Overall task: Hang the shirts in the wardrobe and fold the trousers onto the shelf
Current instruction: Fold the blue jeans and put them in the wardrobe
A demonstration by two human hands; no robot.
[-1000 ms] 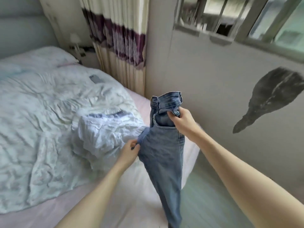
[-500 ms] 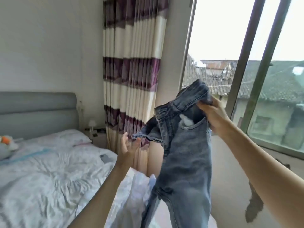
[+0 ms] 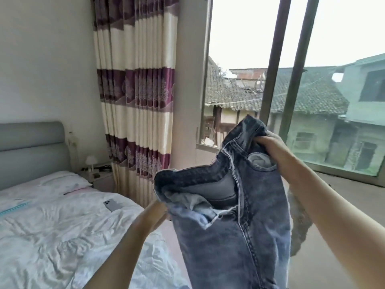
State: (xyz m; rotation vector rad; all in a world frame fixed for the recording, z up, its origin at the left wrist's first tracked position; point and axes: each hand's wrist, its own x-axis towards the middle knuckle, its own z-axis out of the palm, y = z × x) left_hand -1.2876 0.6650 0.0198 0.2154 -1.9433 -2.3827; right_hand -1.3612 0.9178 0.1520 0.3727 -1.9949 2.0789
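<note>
Bedroom walls are pale, and we take the bed [image 3: 52, 222] as our landmark. At its head stands a grey padded headboard [image 3: 31, 149], with a pillow [image 3: 56, 183] just below it. A phone [image 3: 113, 204] lies flat on the crumpled white quilt, near the bed's right edge. Beside the head of the bed, to the right, a small nightstand [image 3: 98, 176] carries a little white lamp [image 3: 91, 161]. Right of that hangs a curtain [image 3: 137, 90] banded in cream and purple, reaching down behind the bed's far corner. Further right again is a window [image 3: 291, 80] with dark upright bars, tiled roofs showing beyond it.

We hold the jeans [image 3: 235, 215] up in the air, off the right side of the bed, waistband uppermost and legs hanging down out of view. Our left hand [image 3: 159, 213] meets the lower left corner of the waistband; its grip is hidden behind the denim, so we cannot tell how far it is closed. Our right hand [image 3: 270, 149] has its grip curled tight round the raised right end of the waistband, above the front pocket.
</note>
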